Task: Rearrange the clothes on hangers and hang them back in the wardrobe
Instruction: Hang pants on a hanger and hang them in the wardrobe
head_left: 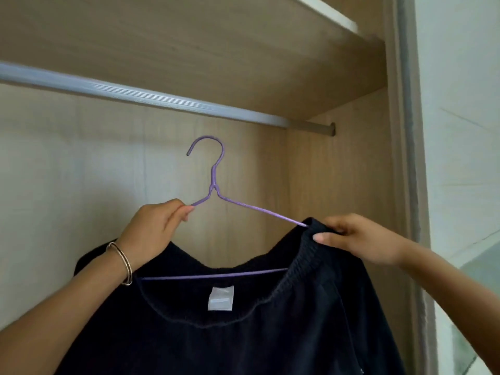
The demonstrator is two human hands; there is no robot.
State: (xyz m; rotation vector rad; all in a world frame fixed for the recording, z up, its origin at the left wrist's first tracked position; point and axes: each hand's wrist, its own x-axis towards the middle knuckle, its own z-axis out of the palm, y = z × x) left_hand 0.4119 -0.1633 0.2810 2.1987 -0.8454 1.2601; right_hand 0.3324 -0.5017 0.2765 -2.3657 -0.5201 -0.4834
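The hook of the purple hanger (213, 182) sits free below the rail (162, 100), with the wardrobe side panel (338, 198) close at right. The left hand (151, 231) pinches the hanger's arm in its fingers. The right hand (362, 239) fingers grip the ribbed collar of the dark sweater (243, 342) draped over it.

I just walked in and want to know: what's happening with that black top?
A person is putting a black top on a purple hanger. The left hand pinches one side of the hanger, and the right hand holds the top's neck at the other side. The hanger is below the wardrobe rail, so it isn't hung up yet.
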